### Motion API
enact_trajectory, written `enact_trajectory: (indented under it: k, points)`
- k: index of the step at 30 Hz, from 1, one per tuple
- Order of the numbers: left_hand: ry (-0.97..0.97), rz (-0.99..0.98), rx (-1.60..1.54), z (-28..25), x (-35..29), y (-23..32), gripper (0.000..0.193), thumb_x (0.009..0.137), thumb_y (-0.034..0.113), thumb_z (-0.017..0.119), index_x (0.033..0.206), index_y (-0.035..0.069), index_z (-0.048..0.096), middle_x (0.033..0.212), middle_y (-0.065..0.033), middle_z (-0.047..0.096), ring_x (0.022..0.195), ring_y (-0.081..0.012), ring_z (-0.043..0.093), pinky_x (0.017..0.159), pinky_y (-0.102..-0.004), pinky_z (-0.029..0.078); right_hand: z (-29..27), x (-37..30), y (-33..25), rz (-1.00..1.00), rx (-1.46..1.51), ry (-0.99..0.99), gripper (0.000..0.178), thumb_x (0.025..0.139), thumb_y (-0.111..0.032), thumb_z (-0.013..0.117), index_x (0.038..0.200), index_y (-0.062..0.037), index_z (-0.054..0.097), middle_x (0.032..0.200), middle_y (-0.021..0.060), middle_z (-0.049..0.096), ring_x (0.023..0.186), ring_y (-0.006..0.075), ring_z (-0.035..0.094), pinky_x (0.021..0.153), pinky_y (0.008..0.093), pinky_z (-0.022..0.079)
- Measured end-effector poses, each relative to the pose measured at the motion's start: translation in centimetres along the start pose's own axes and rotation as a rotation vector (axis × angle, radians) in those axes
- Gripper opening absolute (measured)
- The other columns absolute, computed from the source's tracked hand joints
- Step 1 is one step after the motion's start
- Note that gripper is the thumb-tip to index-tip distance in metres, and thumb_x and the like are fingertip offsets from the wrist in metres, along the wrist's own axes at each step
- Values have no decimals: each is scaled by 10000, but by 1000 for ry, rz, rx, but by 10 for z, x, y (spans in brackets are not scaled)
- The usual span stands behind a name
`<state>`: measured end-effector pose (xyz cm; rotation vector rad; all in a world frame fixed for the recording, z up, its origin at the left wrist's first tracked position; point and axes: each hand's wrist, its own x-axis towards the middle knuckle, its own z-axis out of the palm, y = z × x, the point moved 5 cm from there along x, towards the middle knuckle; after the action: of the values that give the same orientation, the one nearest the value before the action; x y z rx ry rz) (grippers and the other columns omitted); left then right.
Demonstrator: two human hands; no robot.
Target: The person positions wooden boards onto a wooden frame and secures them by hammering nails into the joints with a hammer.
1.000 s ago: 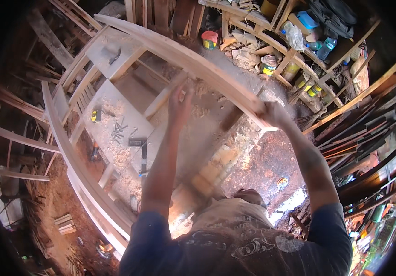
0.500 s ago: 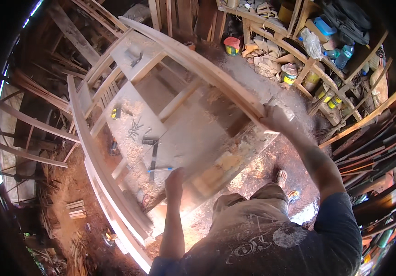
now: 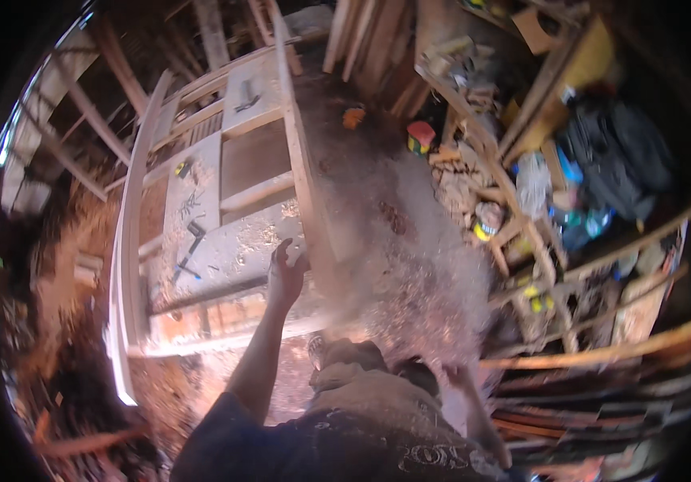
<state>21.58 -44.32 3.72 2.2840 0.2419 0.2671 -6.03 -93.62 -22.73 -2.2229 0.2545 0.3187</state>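
My left hand [image 3: 287, 269] hangs above the near right corner of a workbench, its fingers curved and apart with nothing in them. It is close to the long wooden rail [image 3: 307, 181] on the bench's right side; whether it touches the rail I cannot tell. My right hand [image 3: 459, 376] is low beside my right leg, away from the bench, with its fingers smeared by motion. On the dusty board lie a dark metal square [image 3: 191, 245], a blue pen [image 3: 188, 272], several loose nails or screws [image 3: 189, 204] and a yellow-and-black tape measure [image 3: 182, 169].
Another long rail [image 3: 134, 201] runs along the bench's left side. A dark tool [image 3: 246, 98] sits at its far end. To the right stands a rough shelf frame [image 3: 474, 128] with wood scraps, a red-topped tub [image 3: 421, 136] and a black bag [image 3: 614, 153]. Planks [image 3: 570, 414] are stacked at lower right.
My right hand has let go of the right rail and dropped to my side. My left hand has moved toward that rail. The view has swung to the right.
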Motion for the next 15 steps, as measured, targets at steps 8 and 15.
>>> enact_trajectory:
  k: [8,15]
  points:
    - [220,-7,264,37,51,24,816,916,368,705,1528,-6,315,1498,-349,385,1323,-551,443,1082,-559,422,-126,78,51,510,407,-159,226,959,-313,695,988,-89,680,814,84,715,635,215,657,524,406,518]
    - [74,-196,241,81,94,28,849,907,321,696,1519,-86,271,1335,-359,534,1147,-522,596,975,-518,512,-159,318,43,-655,-263,-224,223,974,-281,665,1004,-65,711,898,88,726,760,184,683,670,354,537]
